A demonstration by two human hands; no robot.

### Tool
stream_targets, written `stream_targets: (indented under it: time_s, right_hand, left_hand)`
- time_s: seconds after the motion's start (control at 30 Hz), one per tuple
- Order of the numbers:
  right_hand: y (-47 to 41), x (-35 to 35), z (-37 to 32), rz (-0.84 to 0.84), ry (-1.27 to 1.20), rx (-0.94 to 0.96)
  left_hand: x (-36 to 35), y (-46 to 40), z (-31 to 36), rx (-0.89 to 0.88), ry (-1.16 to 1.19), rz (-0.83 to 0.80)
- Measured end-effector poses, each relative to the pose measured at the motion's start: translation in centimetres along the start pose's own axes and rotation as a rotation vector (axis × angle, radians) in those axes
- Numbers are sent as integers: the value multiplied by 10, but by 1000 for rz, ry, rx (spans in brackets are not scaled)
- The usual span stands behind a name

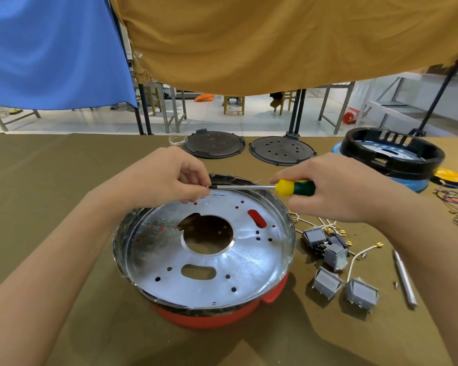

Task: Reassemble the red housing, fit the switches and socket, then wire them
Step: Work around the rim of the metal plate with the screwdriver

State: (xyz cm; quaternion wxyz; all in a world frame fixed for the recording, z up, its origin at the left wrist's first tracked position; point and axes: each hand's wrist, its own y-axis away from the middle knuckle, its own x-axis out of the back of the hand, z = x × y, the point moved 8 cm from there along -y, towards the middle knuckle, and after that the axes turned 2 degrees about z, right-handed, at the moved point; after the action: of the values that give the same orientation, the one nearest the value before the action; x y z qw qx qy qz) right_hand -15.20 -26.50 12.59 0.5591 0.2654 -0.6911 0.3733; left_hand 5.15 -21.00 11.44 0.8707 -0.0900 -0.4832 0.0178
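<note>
Red round plastic housing point(209, 317) w/ shiny metal plate point(249, 268) sits mid table point(37, 180), looks light, stiff; I'd hold by rim, edge maybe sharp. Left hand point(167, 180) pinches tip of yellow-green-handled screwdriver point(294, 187); right hand point(336, 188) grips handle. Grey rocker switches point(339, 273) lie to right of housing.

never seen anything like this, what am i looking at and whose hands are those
No machine: one camera worn on a person's head looks down at their own hands. The right hand grips a yellow-and-green-handled screwdriver; the left hand pinches at its tip, over a shiny round metal plate sitting in a red plastic housing. On the olive cloth-covered table lie grey rocker switches, loose white wires, a silver pen-like tool, two dark round discs and a black ring-shaped housing.
</note>
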Motion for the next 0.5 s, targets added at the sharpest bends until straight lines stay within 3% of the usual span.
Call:
stream_targets:
  time_s: [0.23,0.5]
  right_hand:
    - [0,-3,1,-34,-11,-27]
    - [-2,-1,-12,10,146,25]
  left_hand:
    - [0,1,1,3,-33,2]
    - [-6,1,10,-15,-363,-27]
